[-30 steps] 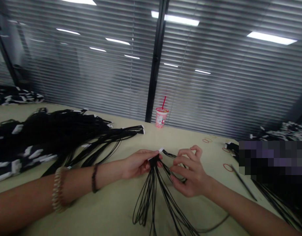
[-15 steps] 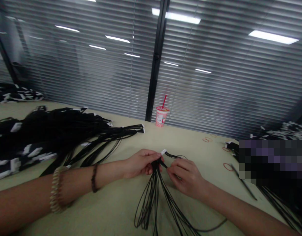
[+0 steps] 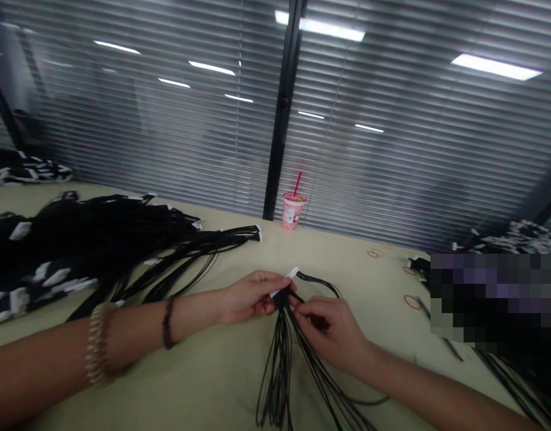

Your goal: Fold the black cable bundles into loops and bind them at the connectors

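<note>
My left hand (image 3: 251,297) is closed on a wire harness, its thumb pressed on the long white connector (image 3: 291,274). Many thin black wires (image 3: 279,353) fan down from the connector towards the table's front edge. A separate few wires (image 3: 324,281) arch from the connector's far end to the right, behind my right hand (image 3: 333,329). The fingertips of that hand pinch black wires just beside the connector. Exactly which wires lie between them is partly hidden.
A heap of black harnesses (image 3: 100,230) covers the left of the table, with another pile (image 3: 28,169) behind. A pink cup (image 3: 292,212) with a straw stands by the blinds. Rubber bands (image 3: 411,301), a thin dark tool (image 3: 450,347) and more harnesses (image 3: 518,239) lie right.
My right fingertips have slid from a dark strand held out from the bundle to a spot closer to the connector. The connector is now more exposed and tilted. The view has shifted slightly.
</note>
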{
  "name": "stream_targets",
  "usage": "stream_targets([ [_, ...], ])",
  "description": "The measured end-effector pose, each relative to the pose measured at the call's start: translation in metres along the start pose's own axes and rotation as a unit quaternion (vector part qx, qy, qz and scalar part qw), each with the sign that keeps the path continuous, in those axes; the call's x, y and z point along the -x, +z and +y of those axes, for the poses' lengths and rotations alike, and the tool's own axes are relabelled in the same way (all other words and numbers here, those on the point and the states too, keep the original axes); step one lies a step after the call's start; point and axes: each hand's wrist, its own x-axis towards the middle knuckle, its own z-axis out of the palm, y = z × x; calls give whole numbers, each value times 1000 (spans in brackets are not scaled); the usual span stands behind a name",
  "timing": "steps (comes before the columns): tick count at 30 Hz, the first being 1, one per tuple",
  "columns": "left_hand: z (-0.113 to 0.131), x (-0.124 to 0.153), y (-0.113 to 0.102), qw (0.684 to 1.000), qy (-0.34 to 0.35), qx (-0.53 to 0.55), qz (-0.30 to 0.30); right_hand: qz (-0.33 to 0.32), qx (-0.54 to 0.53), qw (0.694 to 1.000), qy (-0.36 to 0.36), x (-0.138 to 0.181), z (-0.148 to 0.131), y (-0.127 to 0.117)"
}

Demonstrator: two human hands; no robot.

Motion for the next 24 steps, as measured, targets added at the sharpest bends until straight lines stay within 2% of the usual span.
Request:
stream_targets([
  [4,-2,0,1,1000,4,-13,6,-39,-96,989,101,1,-3,6],
  [7,-4,0,1,998,12,-57,0,-28,-153,976,152,1,-3,10],
  [10,-5,0,2,996,19,-92,-7,-17,-174,969,174,0,-5,11],
  [14,-5,1,3,992,24,-123,-19,-10,-132,979,158,-1,-7,10],
  [19,-4,3,4,988,27,-148,-36,-20,5,997,69,-2,-7,6],
  [24,-4,3,4,986,29,-156,-47,-56,124,990,37,-5,-10,-1],
])
